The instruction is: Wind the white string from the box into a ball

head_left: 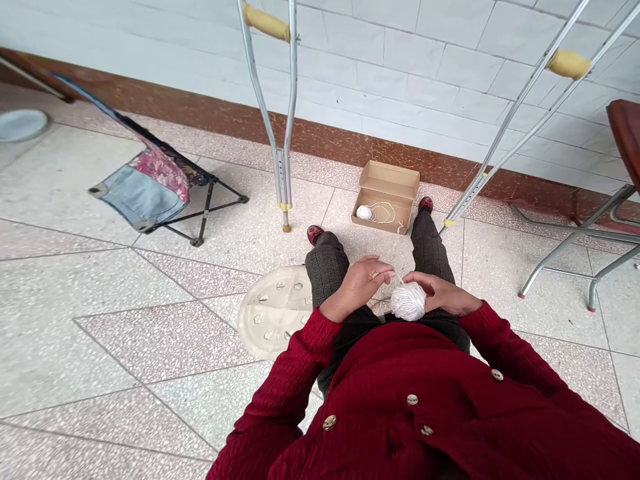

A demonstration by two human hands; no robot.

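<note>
My right hand [443, 293] is closed round a white ball of yarn [409, 302] held over my lap. Just left of it, my left hand [364, 283] pinches the strand of yarn [399, 275] between thumb and forefinger. From there the strand runs down toward an open cardboard box [367, 225] on the floor between my feet. Inside the box lies a smaller white yarn ball [365, 213], with loose yarn [387, 212] looped beside it.
Two crutches [283, 173] [493, 160] lean by the tiled wall. A folding chair [150, 187] stands to the left, a metal-legged chair [575, 233] to the right. Beside my left leg is a round, pale stool top with holes [267, 307]. A basin [23, 125] sits far left.
</note>
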